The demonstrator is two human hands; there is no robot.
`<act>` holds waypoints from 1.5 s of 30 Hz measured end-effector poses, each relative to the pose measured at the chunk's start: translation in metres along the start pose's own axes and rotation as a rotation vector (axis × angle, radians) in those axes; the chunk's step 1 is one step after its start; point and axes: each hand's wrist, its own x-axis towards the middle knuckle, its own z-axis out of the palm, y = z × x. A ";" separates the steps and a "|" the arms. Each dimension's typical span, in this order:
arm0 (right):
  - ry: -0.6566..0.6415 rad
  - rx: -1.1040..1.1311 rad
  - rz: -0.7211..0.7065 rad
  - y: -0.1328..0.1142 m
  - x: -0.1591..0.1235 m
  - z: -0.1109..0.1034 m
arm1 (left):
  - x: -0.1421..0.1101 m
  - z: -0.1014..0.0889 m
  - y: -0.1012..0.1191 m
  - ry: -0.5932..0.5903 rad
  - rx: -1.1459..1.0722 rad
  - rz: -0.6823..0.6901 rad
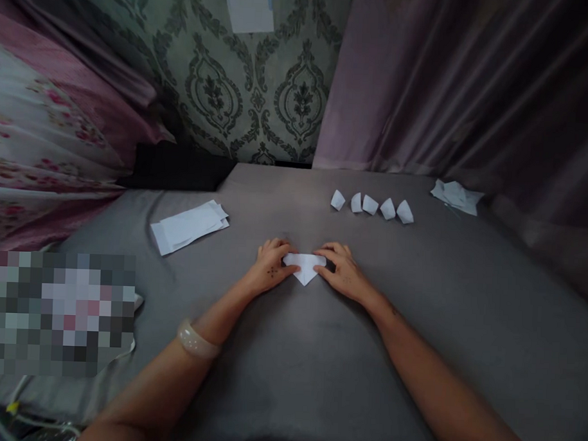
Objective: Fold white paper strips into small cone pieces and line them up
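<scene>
Our forearms (429,357) reach over grey cloth (288,375); our left hand (272,266) and right hand (344,272) grip folded white paper (304,267) at opposite sides.

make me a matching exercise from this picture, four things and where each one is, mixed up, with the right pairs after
Things
1. bangle
2. pointed paper
3. paper stack
4. crumpled paper

Places
A. right of the row of small paper pieces
B. between the left hand and right hand
C. around the left arm
D. flat on the grey cloth, left of both hands

Pairs: 1-C, 2-B, 3-D, 4-A
</scene>
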 end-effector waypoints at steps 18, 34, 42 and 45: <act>0.013 0.026 -0.088 -0.002 0.003 -0.001 | 0.000 -0.003 0.003 -0.057 0.009 0.085; -0.097 -0.347 -0.325 -0.015 -0.008 -0.014 | -0.003 -0.010 -0.005 -0.045 0.318 0.496; -0.159 -0.592 -0.327 -0.033 -0.012 -0.018 | -0.010 -0.016 0.005 -0.141 0.494 0.538; -0.180 -0.588 -0.305 -0.038 -0.015 -0.019 | -0.014 -0.019 0.013 -0.184 0.527 0.510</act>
